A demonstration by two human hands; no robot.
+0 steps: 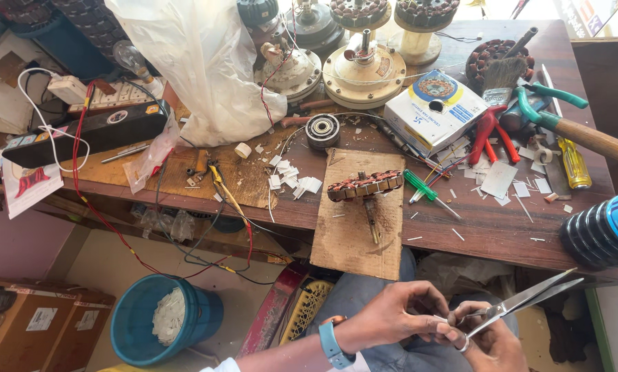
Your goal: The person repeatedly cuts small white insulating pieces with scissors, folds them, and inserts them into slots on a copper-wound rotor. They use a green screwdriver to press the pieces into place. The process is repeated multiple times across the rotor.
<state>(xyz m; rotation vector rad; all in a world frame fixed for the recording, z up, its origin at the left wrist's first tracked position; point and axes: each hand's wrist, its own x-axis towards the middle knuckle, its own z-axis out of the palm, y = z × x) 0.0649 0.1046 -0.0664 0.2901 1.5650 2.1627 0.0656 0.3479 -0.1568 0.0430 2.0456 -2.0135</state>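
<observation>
Down by my lap, my right hand (491, 341) grips the scissors (522, 302), blades nearly closed, and my left hand (391, 317) pinches a thin white strip (441, 319) at them. I should hold it tight and snip slowly, below the wound motor core (364, 184) on the bench (488, 227).

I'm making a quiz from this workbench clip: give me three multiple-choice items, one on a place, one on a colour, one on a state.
1. Where does the wound stator lie?
A on the cardboard sheet
B in the bucket
C on the white box

2. What colour is the bucket on the floor?
A red
B blue
C yellow

3. How are the scissors in the right hand?
A lying on the bench
B blades slightly apart, held
C hanging on a hook

Answers: 1 A, it rests on the brown sheet; 2 B, blue wall; 3 B, gripped, with the left hand beside.
</observation>
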